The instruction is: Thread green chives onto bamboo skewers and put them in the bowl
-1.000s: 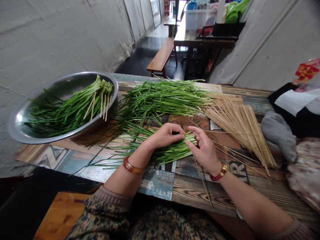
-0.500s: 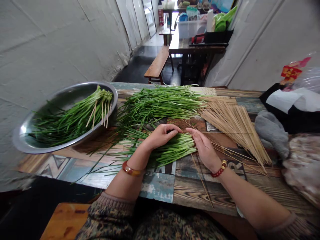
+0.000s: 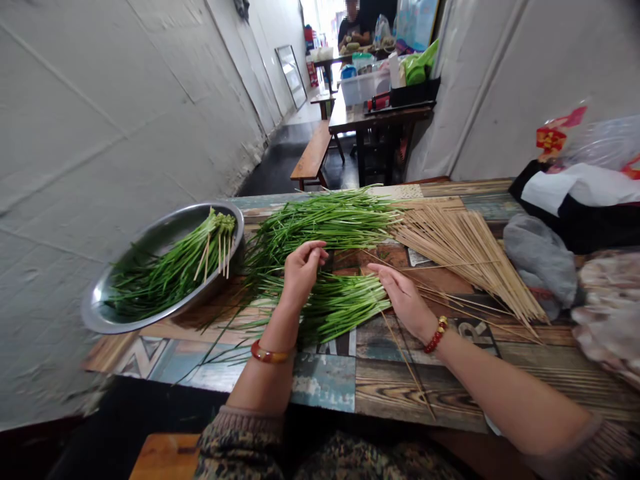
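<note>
A small bunch of garlic chives lies on the patterned wooden table, its pale cut ends turned to the right. My left hand hovers over the leafy side of this bunch, fingers loosely bent and nothing visible in them. Against the pale ends rests my right hand, fingers stretched out and held together like a flat wall. Just beyond lies a bigger pile of garlic chives. Thin bamboo skewers are fanned out to the right, and a loose skewer points towards me.
On the left a steel basin holds skewered chives. A grey plastic bag and a bag of pale food stand at the right. Further off are a bench, another table and a person.
My left hand has lifted off the small bunch and drawn back to the left. My right hand stays by the pale ends. The view has tilted up, bringing a person into sight.
</note>
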Available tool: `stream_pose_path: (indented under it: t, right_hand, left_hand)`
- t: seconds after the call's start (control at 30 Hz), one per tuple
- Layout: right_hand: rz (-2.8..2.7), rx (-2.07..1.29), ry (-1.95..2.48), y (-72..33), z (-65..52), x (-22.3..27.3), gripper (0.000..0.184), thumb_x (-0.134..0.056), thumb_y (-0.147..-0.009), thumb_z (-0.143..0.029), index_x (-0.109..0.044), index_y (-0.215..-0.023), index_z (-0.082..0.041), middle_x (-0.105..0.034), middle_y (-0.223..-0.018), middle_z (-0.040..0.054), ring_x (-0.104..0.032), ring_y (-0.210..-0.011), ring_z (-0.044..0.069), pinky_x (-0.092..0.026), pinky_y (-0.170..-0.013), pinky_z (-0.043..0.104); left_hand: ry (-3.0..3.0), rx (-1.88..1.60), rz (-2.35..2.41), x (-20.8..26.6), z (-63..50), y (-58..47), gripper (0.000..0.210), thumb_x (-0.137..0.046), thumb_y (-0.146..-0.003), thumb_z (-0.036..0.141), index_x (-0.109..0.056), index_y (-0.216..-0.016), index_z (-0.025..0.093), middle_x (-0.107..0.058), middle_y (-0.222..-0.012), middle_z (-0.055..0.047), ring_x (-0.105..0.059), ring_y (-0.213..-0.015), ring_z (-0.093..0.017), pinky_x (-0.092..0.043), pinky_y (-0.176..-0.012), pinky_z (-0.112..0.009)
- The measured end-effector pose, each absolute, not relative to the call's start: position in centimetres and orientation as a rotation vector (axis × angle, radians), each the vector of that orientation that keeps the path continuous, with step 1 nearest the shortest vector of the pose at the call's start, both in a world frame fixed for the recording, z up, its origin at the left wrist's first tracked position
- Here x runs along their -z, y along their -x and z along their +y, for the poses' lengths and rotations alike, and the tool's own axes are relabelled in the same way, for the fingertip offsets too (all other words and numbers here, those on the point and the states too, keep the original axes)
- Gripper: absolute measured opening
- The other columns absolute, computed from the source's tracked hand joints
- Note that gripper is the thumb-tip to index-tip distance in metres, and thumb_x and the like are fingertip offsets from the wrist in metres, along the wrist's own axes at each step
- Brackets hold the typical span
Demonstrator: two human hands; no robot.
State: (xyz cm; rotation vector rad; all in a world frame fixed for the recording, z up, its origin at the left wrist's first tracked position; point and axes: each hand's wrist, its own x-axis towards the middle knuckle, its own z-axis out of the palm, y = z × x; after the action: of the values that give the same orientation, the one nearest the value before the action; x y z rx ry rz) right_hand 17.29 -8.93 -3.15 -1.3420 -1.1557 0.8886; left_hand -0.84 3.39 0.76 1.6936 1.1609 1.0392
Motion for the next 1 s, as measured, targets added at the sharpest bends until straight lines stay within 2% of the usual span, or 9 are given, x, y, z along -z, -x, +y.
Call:
stream_pose_path:
  t: [0.1,0.2,0.33,0.5,0.63,0.77,0.83,0.93,1.0]
  right_hand:
    - [-1.163,-0.892,1.327,-17.2,-8.8,3.4,0.044,-0.043,-0.094,-0.05,-0.066,-0.113,-0.018,-0.069,-0.114,0.0095,-0.062,-0.107,0.023,-0.046,-0.096,0.04]
    - [-1.167,-0.944,1.331,-17.1,-8.5,3.9,0.04,-0.051,-0.089,-0.046,-0.065,-0.111,-0.016,-0.071,-0.095,0.0072,-0.065,-0.086,0.02,-0.052,-0.078,0.034]
    - [-1.176,-0.954,1.329,-16.8,-8.2,4.5,0.035,-0.06,-0.081,-0.038,-0.065,-0.107,-0.015,-0.069,-0.087,0.005,-0.061,-0.072,0.016,-0.05,-0.065,0.029]
    - [-1.2,-0.912,1.37,-16.9,-8.3,4.5,0.034,-0.057,-0.079,-0.035,-0.065,-0.104,-0.013,-0.065,-0.078,0.0034,-0.055,-0.065,0.014,-0.045,-0.06,0.027]
    - [-1.209,-0.912,1.385,-16.9,-8.4,4.3,0.035,-0.056,-0.079,-0.035,-0.065,-0.104,-0.013,-0.064,-0.076,0.0032,-0.055,-0.065,0.014,-0.043,-0.06,0.027]
    - [-1.208,-0.898,1.39,-16.8,-8.4,4.3,0.034,-0.055,-0.078,-0.035,-0.065,-0.103,-0.013,-0.065,-0.08,0.0044,-0.055,-0.066,0.015,-0.044,-0.062,0.028]
    - [-1.206,-0.887,1.39,-16.7,-8.4,4.4,0.034,-0.055,-0.079,-0.035,-0.064,-0.103,-0.013,-0.065,-0.08,0.0049,-0.055,-0.066,0.015,-0.044,-0.061,0.028]
    - [-1.216,-0.865,1.392,-16.6,-8.4,4.4,0.033,-0.054,-0.079,-0.034,-0.064,-0.102,-0.013,-0.066,-0.08,0.005,-0.056,-0.066,0.015,-0.044,-0.06,0.028]
    - [-1.229,-0.848,1.394,-16.6,-8.4,4.4,0.031,-0.054,-0.079,-0.033,-0.065,-0.101,-0.014,-0.067,-0.082,0.0051,-0.056,-0.066,0.015,-0.044,-0.06,0.027]
  left_hand:
    - [-1.961,-0.855,1.063,-1.4,2.2,0.4,0.027,-0.052,-0.086,0.03,-0.067,-0.102,0.014,-0.068,-0.089,-0.006,-0.061,-0.078,-0.013,-0.048,-0.071,-0.024]
    - [-2.272,-0.61,0.901,-1.5,1.0,-0.1,0.02,-0.061,-0.082,0.028,-0.069,-0.096,0.017,-0.066,-0.095,-0.007,-0.061,-0.089,-0.017,-0.047,-0.08,-0.028]
    - [-2.384,-0.603,0.895,-0.8,0.3,0.4,0.007,-0.063,-0.079,0.021,-0.068,-0.08,0.017,-0.064,-0.089,-0.006,-0.059,-0.087,-0.017,-0.046,-0.082,-0.029]
    - [-2.313,-0.669,1.193,-0.2,1.1,3.8,0.014,-0.056,-0.081,0.021,-0.065,-0.071,0.016,-0.064,-0.078,-0.004,-0.06,-0.078,-0.015,-0.046,-0.075,-0.027]
    - [-2.419,-0.506,1.701,-1.1,1.5,8.8,0.019,-0.051,-0.083,0.023,-0.068,-0.082,0.016,-0.066,-0.087,-0.007,-0.061,-0.083,-0.019,-0.046,-0.077,-0.029]
    - [-2.492,-0.395,2.211,-3.2,1.4,12.1,0.038,-0.046,-0.087,0.027,-0.061,-0.12,0.014,-0.062,-0.115,-0.015,-0.059,-0.105,-0.029,-0.045,-0.082,-0.036]
    - [-2.555,-0.35,2.224,-4.2,1.2,12.0,0.034,-0.045,-0.089,0.031,-0.066,-0.111,0.015,-0.065,-0.11,-0.015,-0.059,-0.103,-0.029,-0.044,-0.083,-0.036]
    - [-2.648,-0.361,1.948,-5.0,1.1,9.7,0.034,-0.043,-0.091,0.035,-0.071,-0.084,0.016,-0.068,-0.093,-0.011,-0.062,-0.09,-0.025,-0.044,-0.079,-0.033]
    - [-2.666,-0.429,1.669,-4.7,1.3,7.2,0.03,-0.046,-0.09,0.033,-0.071,-0.087,0.017,-0.068,-0.091,-0.009,-0.063,-0.085,-0.021,-0.045,-0.077,-0.031]
